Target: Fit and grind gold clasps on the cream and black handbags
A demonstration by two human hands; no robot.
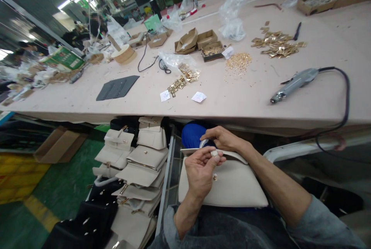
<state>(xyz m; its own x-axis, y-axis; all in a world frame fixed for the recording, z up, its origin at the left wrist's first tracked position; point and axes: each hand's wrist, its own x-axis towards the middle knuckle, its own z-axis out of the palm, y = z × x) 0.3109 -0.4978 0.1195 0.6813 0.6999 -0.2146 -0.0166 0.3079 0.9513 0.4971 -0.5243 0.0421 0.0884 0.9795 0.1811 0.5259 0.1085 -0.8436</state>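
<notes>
A cream handbag (pixel 232 187) lies across my lap, with a small gold clasp (pixel 215 177) on its front. My left hand (pixel 199 171) is above the bag's near side, thumb and fingers pinching a small pale tab (pixel 214 153). Whether the tab is joined to the bag cannot be made out. Behind the bag's raised top edge, my right hand (pixel 223 138) is closed, its fingertips bent toward a whitish piece (pixel 203 143). What those fingers grip is partly hidden by the bag and the other hand.
On the table (pixel 145 102) lie a corded electric screwdriver (pixel 295 82), piles of gold fittings (pixel 278 42), small cardboard boxes (pixel 211 51) and a dark panel (pixel 117 87). Stacked cream bags (pixel 145 160) and black bags (pixel 84 218) stand at my left. A metal rail (pixel 166 179) runs beside them.
</notes>
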